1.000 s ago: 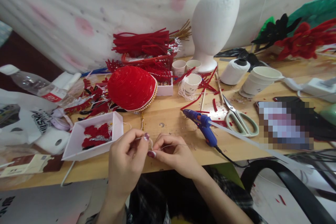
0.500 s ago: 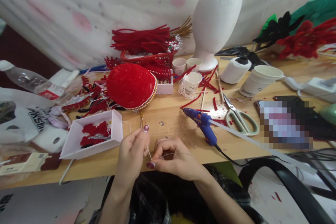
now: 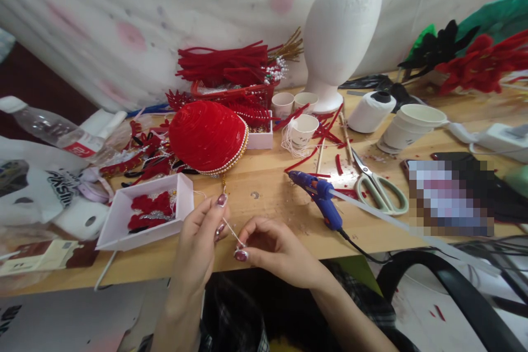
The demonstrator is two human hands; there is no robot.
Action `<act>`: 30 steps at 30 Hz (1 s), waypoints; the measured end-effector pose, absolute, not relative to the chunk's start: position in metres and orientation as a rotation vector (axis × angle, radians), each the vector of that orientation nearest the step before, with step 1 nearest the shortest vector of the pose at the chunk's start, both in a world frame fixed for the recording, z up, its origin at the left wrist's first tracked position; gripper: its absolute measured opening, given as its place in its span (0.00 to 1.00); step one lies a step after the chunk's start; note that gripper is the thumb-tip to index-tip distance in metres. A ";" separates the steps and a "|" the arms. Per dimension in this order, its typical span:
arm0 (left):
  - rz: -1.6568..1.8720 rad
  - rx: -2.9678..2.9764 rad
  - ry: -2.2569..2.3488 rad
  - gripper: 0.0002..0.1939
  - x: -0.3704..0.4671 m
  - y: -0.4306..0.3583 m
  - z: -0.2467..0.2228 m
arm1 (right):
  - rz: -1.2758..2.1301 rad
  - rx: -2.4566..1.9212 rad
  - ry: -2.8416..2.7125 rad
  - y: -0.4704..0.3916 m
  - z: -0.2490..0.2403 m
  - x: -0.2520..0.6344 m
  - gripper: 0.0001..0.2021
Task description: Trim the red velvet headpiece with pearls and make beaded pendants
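A short length of white thread (image 3: 233, 232) runs taut between my two hands, close to the table's front edge. My left hand (image 3: 198, 242) is closed in a pinch on its upper end. Thumb and forefinger of my right hand (image 3: 280, 250) pinch the lower end; whether a needle or bead is there is too small to tell. Just beyond my left fingertips, a thin gold chain (image 3: 224, 182) hangs from the red cord-wrapped cap (image 3: 206, 135), which has a beaded rim. Left of my hands stands a white box (image 3: 144, 239) with red pieces inside.
A blue glue gun (image 3: 325, 206) and scissors (image 3: 381, 190) lie to the right, with a phone (image 3: 449, 198) past them. Behind are paper cups (image 3: 304, 129), a thread cone (image 3: 370, 111) and a white foam head (image 3: 342, 27). A plastic bottle (image 3: 49, 124) leans at left.
My left hand has moved slightly left and up, away from my right hand. More thread shows stretched between them. The right fingers have opened out a little but keep their pinch.
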State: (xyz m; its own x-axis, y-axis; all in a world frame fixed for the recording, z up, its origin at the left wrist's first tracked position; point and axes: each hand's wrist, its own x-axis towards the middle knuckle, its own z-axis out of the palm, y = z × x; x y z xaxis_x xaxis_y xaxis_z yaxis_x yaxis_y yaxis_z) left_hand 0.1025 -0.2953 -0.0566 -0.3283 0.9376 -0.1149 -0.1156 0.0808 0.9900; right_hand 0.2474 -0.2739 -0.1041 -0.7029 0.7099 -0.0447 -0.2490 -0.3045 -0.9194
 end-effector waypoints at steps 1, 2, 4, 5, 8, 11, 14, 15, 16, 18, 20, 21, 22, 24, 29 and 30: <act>1.430 0.872 1.425 0.23 0.102 -0.296 -0.059 | 2.002 -0.638 -1.368 -0.275 -0.104 0.248 0.16; 1.441 0.868 1.435 0.23 0.102 -0.296 -0.062 | 1.941 -0.674 -1.417 -0.276 -0.104 0.249 0.16; 1.474 0.871 1.461 0.23 0.101 -0.297 -0.069 | 1.795 -0.743 -1.517 -0.277 -0.103 0.250 0.14; 1.489 0.879 1.469 0.23 0.102 -0.298 -0.072 | 1.714 -0.776 -1.565 -0.277 -0.102 0.251 0.13; 1.523 0.931 1.468 0.22 0.107 -0.302 -0.076 | 1.534 -0.849 -1.654 -0.277 -0.100 0.253 0.13; 1.543 0.946 1.450 0.21 0.115 -0.307 -0.073 | 1.509 -0.862 -1.651 -0.276 -0.099 0.253 0.15; 1.532 0.929 1.434 0.21 0.120 -0.312 -0.071 | 1.519 -0.877 -1.620 -0.275 -0.099 0.253 0.14; 1.527 0.937 1.419 0.21 0.120 -0.313 -0.071 | 1.521 -0.898 -1.610 -0.275 -0.099 0.254 0.14; 1.524 0.948 1.402 0.21 0.120 -0.315 -0.072 | 1.521 -0.918 -1.600 -0.274 -0.099 0.254 0.14; 1.517 0.977 1.376 0.20 0.119 -0.317 -0.075 | 1.542 -0.935 -1.562 -0.273 -0.099 0.256 0.16; 1.509 1.012 1.382 0.19 0.118 -0.319 -0.079 | 1.647 -0.902 -1.460 -0.272 -0.099 0.257 0.19; 1.506 1.029 1.385 0.18 0.117 -0.320 -0.081 | 1.726 -0.878 -1.383 -0.272 -0.100 0.258 0.20; 1.511 1.049 1.376 0.19 0.117 -0.321 -0.082 | 1.808 -0.853 -1.304 -0.271 -0.100 0.258 0.21; 1.528 1.083 1.334 0.20 0.118 -0.321 -0.086 | 1.941 -0.810 -1.158 -0.271 -0.100 0.258 0.21; 1.563 1.079 1.281 0.20 0.124 -0.320 -0.093 | 2.172 -0.729 -0.846 -0.270 -0.097 0.257 0.21; 1.565 1.095 1.267 0.20 0.125 -0.320 -0.095 | 2.229 -0.709 -0.779 -0.270 -0.096 0.257 0.20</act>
State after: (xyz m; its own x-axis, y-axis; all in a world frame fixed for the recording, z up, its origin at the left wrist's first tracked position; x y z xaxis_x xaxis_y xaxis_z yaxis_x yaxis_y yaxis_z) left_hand 0.1245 -0.3203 -0.0947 -0.2815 0.9512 0.1263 -0.0742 -0.1528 0.9855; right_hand 0.2575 -0.2700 -0.0964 -0.6325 0.7277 -0.2653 -0.4040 -0.6022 -0.6886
